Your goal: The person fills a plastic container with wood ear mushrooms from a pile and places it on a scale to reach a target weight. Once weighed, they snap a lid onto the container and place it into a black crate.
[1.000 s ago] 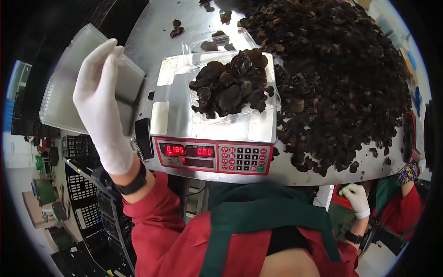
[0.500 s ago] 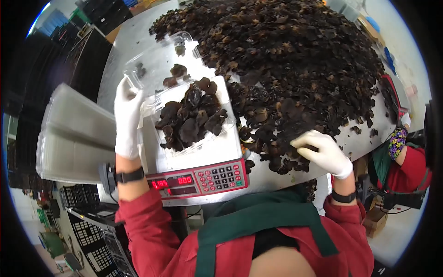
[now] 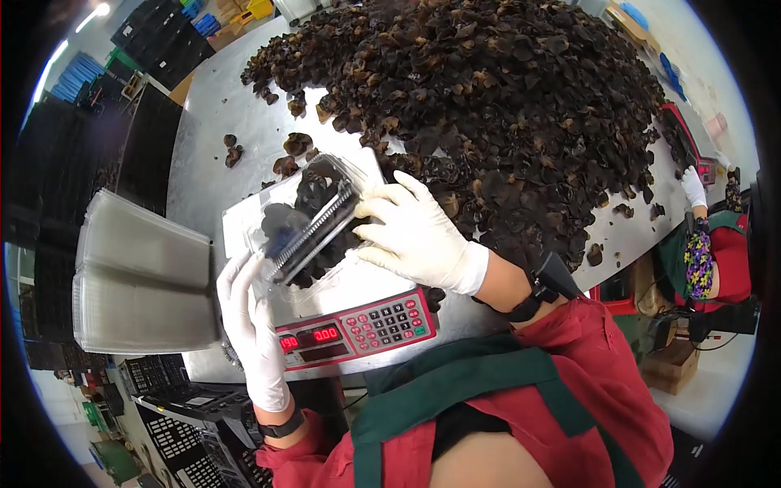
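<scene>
Across the steel table (image 3: 203, 122) spreads a heap of dark mushrooms (image 3: 504, 106). Stacked empty boxes (image 3: 138, 268) sit left, a red scale (image 3: 358, 325) at the near edge, and a co-worker's gloved hand (image 3: 693, 185) far right. Above the scale, a clear box (image 3: 305, 224) packed with mushrooms tilts, nearly closed. The left hand (image 3: 252, 325) curls its fingers under the low end, and the right hand (image 3: 415, 236) grips the upper side with fingers spread.
</scene>
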Motion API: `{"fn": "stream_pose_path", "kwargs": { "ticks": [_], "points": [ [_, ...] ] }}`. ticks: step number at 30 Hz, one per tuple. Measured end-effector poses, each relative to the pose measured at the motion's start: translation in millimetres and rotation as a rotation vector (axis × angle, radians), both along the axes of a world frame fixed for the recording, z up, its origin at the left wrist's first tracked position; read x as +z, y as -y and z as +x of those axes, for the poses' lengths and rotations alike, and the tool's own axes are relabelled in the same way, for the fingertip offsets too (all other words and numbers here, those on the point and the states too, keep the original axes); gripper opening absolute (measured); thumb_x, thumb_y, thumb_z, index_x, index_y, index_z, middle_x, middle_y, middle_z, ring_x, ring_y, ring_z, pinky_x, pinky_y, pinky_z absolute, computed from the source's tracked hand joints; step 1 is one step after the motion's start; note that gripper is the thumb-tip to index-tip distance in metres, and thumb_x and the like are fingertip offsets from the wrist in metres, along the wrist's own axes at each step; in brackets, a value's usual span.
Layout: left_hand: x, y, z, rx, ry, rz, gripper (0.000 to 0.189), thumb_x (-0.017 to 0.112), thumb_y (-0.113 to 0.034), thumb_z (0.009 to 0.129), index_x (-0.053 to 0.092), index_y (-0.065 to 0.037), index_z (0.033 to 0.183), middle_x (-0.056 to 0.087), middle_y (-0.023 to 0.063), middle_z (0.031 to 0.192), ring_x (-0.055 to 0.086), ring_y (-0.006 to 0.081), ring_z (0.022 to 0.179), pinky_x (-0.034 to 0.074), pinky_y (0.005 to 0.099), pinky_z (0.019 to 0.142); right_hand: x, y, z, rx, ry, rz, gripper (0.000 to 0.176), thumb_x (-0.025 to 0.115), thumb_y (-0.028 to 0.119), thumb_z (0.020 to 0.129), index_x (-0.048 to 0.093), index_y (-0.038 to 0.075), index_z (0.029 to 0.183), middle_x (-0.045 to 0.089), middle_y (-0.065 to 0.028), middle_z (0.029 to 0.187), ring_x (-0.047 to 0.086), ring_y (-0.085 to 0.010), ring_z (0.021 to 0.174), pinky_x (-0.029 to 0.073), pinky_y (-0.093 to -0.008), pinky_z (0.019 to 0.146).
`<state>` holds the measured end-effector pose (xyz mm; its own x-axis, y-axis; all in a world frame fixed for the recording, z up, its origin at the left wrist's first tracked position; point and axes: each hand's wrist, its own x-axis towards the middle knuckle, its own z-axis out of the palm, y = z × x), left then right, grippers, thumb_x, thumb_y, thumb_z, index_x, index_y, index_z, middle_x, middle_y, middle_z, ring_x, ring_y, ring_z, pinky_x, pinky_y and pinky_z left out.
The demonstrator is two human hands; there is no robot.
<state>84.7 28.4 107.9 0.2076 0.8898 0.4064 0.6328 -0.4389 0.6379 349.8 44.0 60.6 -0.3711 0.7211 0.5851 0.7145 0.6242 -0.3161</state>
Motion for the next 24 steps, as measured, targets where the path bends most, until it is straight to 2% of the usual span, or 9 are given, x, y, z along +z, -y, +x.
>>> {"fn": "stream_pose_path", "kwargs": {
  "ticks": [6, 9, 12, 15, 16, 17, 20, 23, 24],
  "points": [
    [-23, 10, -8, -0.052, 0.080, -0.055, 0.037, 0.050, -0.014, 0.092, 0.065, -0.001, 0.123, 0.055, 0.0174, 0.134, 0.051, 0.0323, 0.126, 0.037, 0.0420, 0.109, 0, 14, 27, -0.228, -0.380, -0.054, 0.020, 0.070, 0.001, 0.081, 0.070, 0.005, 0.101, 0.066, -0.0105, 0.101, 0.061, -0.0289, 0.099, 0.050, -0.0356, 0.087],
    [-28, 9, -9, -0.052, 0.080, -0.017, 0.036, 0.051, -0.010, 0.090, 0.065, -0.001, 0.122, 0.055, 0.0174, 0.135, 0.053, 0.0331, 0.125, 0.038, 0.0417, 0.108, 15, 17, 25, -0.199, -0.587, -0.320, 0.014, 0.069, 0.001, 0.080, 0.069, 0.002, 0.094, 0.067, -0.0119, 0.095, 0.064, -0.0247, 0.084, 0.052, -0.0333, 0.074],
    [-21, 10, -1, -0.012, 0.044, 0.009, 0.035, 0.050, -0.011, 0.092, 0.065, -0.001, 0.122, 0.055, 0.0178, 0.135, 0.053, 0.0325, 0.125, 0.039, 0.0411, 0.108, 14, 19, 17, -0.024, -0.386, 0.014, 0.008, 0.072, 0.006, 0.076, 0.064, 0.009, 0.076, 0.060, -0.0066, 0.076, 0.062, -0.0224, 0.071, 0.051, -0.0331, 0.058],
    [-16, 10, 3, 0.014, 0.066, 0.033, 0.033, 0.049, -0.012, 0.095, 0.065, 0.000, 0.121, 0.056, 0.0180, 0.134, 0.053, 0.0318, 0.124, 0.040, 0.0405, 0.107, 14, 21, -7, 0.012, -0.302, 0.019, 0.017, 0.072, 0.006, 0.078, 0.073, 0.007, 0.094, 0.064, -0.0070, 0.074, 0.064, -0.0223, 0.065, 0.051, -0.0344, 0.055],
    [-15, 10, 3, 0.009, 0.069, 0.020, 0.032, 0.049, -0.012, 0.096, 0.065, 0.000, 0.121, 0.056, 0.0181, 0.134, 0.053, 0.0316, 0.125, 0.040, 0.0403, 0.107, 6, 21, -8, -0.037, -0.175, -0.002, 0.031, 0.070, 0.014, 0.083, 0.071, 0.010, 0.114, 0.064, -0.0067, 0.071, 0.065, -0.0221, 0.062, 0.051, -0.0353, 0.054],
    [-14, 10, 3, 0.001, 0.072, 0.006, 0.032, 0.049, -0.013, 0.097, 0.065, 0.000, 0.121, 0.056, 0.0181, 0.134, 0.053, 0.0314, 0.125, 0.040, 0.0401, 0.107, 3, 23, -10, -0.035, -0.177, 0.000, 0.031, 0.070, 0.014, 0.083, 0.071, 0.010, 0.114, 0.064, -0.0067, 0.071, 0.065, -0.0221, 0.062, 0.051, -0.0353, 0.054],
    [-21, 10, 0, -0.020, 0.027, 0.023, 0.029, 0.050, -0.013, 0.096, 0.066, 0.000, 0.117, 0.059, 0.0176, 0.130, 0.056, 0.0315, 0.116, 0.043, 0.0399, 0.102, -1, 28, -17, -0.137, 0.082, -0.318, 0.049, 0.060, 0.029, 0.093, 0.055, 0.017, 0.140, 0.066, -0.0070, 0.067, 0.066, -0.0244, 0.057, 0.052, -0.0373, 0.052],
    [-28, 9, 0, -0.015, -0.020, 0.092, 0.026, 0.052, -0.009, 0.093, 0.067, -0.001, 0.113, 0.061, 0.0168, 0.125, 0.057, 0.0311, 0.107, 0.045, 0.0388, 0.096, 7, 33, -14, -0.101, 0.061, -0.366, 0.039, 0.065, 0.024, 0.092, 0.065, 0.013, 0.129, 0.069, -0.0078, 0.071, 0.065, -0.0218, 0.056, 0.051, -0.0342, 0.052],
    [-31, 9, -1, -0.008, -0.005, 0.100, 0.025, 0.053, -0.006, 0.091, 0.067, -0.001, 0.111, 0.062, 0.0164, 0.124, 0.057, 0.0310, 0.107, 0.045, 0.0385, 0.096, 4, 33, -8, -0.033, -0.199, -0.344, 0.032, 0.067, 0.020, 0.090, 0.069, 0.011, 0.121, 0.070, -0.0086, 0.074, 0.064, -0.0199, 0.055, 0.050, -0.0319, 0.052]
  ]
}}
